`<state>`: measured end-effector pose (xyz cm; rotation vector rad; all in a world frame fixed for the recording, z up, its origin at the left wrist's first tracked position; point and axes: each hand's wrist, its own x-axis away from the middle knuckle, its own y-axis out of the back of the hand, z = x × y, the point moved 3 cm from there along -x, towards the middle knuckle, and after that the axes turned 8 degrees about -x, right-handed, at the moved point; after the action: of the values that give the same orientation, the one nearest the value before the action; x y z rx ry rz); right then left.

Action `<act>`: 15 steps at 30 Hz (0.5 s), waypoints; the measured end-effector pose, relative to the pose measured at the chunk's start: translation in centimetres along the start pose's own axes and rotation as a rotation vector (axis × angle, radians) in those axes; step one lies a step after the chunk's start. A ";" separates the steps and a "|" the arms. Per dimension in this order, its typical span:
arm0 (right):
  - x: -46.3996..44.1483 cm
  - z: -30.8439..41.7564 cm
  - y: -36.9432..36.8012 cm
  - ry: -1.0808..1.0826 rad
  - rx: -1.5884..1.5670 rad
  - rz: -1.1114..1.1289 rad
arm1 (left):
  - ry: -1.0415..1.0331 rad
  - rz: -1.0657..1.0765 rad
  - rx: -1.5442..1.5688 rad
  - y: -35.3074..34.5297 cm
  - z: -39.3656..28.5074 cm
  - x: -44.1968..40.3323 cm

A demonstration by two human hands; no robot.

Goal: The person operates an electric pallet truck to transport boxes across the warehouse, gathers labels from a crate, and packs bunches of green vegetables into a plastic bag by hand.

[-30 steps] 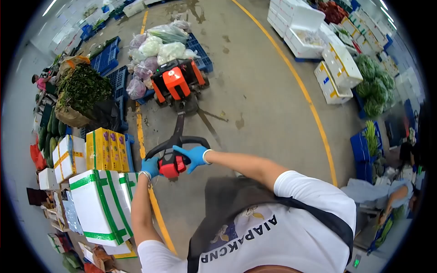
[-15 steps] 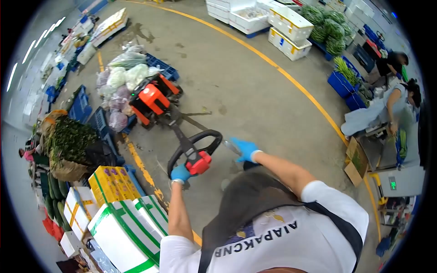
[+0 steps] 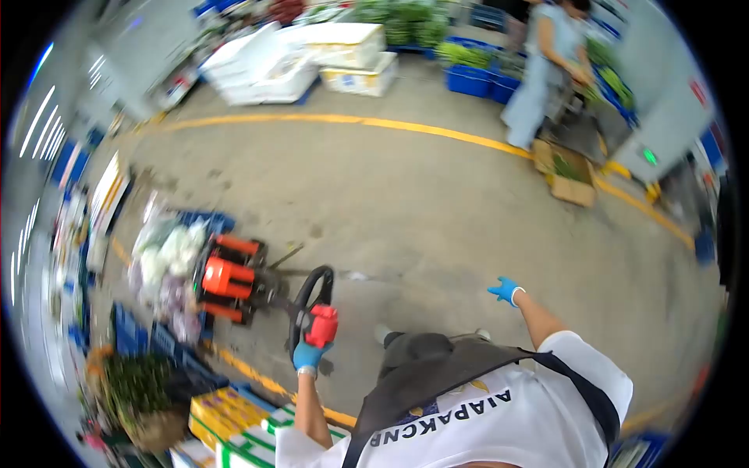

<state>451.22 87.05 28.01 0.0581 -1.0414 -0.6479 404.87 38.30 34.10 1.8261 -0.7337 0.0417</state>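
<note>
Right hand (image 3: pixel 505 290) has moved farther from the handle (image 3: pixel 321 271).
It is part-open, empty; left hand (image 3: pixel 310 355) closes round the handle, with floor (image 3: pixel 437 210) open up to the yellow line (image 3: pixel 437 131).

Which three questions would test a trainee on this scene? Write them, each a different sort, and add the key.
1. True or false: the right hand is off the black handle.

2. What does the left hand hold?
a) a cardboard flap
b) the black handle of the orange machine
c) a bag of vegetables

3. Fill in the colour: the open cardboard box sits by the ____ floor line.

Key: 1. True; 2. b; 3. yellow
</note>
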 end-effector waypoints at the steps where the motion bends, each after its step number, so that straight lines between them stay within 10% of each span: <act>1: 1.1 -4.0 2.1 -0.057 -0.036 -0.058 | 0.002 0.017 0.034 0.4 -2.6 1.3; 9: 6.8 -42.6 5.2 -0.411 -0.661 -0.149 | 0.205 0.034 0.252 -10.2 -11.4 6.1; 15: 15.5 -57.9 1.7 -0.565 -0.889 -0.066 | 0.235 0.018 0.269 -15.9 -23.6 8.3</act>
<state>504.50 65.74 10.50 -0.9119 -1.2002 -1.1768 427.02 58.01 32.85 2.0260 -0.5994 0.3759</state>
